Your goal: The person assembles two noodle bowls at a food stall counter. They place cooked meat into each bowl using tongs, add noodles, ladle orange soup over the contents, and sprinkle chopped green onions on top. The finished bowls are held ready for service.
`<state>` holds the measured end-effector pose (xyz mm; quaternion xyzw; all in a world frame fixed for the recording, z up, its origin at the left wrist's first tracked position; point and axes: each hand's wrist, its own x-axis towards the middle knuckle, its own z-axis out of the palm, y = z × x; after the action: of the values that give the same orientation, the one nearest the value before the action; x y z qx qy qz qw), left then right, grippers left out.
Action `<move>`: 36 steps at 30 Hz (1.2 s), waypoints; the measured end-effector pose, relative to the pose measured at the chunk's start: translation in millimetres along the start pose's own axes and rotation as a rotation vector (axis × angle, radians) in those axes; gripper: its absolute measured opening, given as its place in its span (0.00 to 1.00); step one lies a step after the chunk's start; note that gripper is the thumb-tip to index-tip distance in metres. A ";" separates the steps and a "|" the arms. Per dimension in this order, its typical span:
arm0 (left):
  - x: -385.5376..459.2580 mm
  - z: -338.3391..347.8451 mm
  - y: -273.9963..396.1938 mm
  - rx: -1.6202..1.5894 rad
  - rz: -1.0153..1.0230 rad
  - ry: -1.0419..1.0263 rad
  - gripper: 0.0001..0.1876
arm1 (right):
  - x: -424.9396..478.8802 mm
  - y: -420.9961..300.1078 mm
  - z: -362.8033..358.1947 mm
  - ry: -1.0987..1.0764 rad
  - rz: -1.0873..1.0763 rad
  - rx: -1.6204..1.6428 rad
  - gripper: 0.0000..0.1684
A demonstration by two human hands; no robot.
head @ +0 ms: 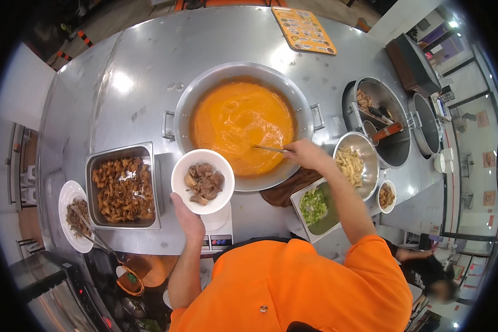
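My left hand holds up a white bowl with chunks of cooked meat in it. Below the bowl, a white digital kitchen scale is partly hidden. A large metal pot full of thick orange sauce stands in front of me. My right hand reaches over the pot's near right rim, closed around the handle of a metal utensil. The utensil's far end is down in the sauce, so I cannot tell its shape.
Left of the bowl is a steel pan of browned fried pieces, then an oval plate with tongs. On the right are a pan of chopped greens, a bowl of pale strips, a small bowl and round wells. A person is at lower right.
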<state>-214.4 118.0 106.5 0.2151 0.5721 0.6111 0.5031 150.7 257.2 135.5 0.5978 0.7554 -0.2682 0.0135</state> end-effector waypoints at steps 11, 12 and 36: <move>3.4 -4.3 1.3 -0.049 -0.009 0.041 0.37 | -65.8 1.8 -31.9 0.433 0.065 -0.111 0.20; 4.3 -4.6 1.7 -0.044 -0.009 0.029 0.37 | -65.1 -1.2 -31.7 0.448 0.089 -0.105 0.20; 13.2 -0.1 2.7 -0.044 0.004 0.052 0.38 | -31.0 1.6 38.8 0.188 0.149 0.181 0.16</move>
<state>-220.8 129.7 104.9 0.1892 0.5709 0.6300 0.4913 149.3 213.3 112.3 0.6735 0.6795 -0.2763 -0.0912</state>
